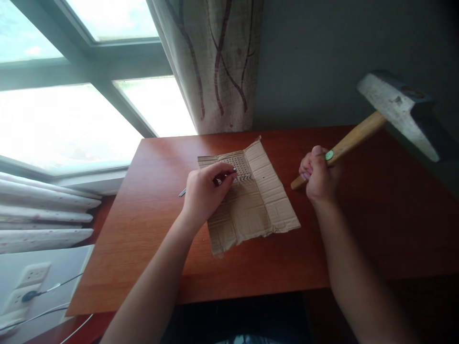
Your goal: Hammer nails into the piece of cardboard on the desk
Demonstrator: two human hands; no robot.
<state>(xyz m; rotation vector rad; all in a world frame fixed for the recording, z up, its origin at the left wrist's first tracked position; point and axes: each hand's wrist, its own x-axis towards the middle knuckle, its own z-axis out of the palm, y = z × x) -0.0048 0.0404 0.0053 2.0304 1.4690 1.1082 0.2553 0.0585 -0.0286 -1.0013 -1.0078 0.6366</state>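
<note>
A flattened piece of brown cardboard [254,205] lies on a reddish wooden table [358,229]. Its upper middle has a grid of small holes and a short row of nails [244,177] standing in it. My left hand [206,193] rests on the cardboard's left part, fingers pinched on a thin metal tool whose tip points at the nails and whose other end sticks out to the left. My right hand [319,177] is closed round the wooden handle of a hammer [398,114], held raised to the right with its grey steel head well above the table.
A window [71,95] and a patterned curtain [215,62] stand behind the table, with a grey wall at the right. At lower left are wall sockets with a plugged cable [27,291] and folded white fabric [43,220].
</note>
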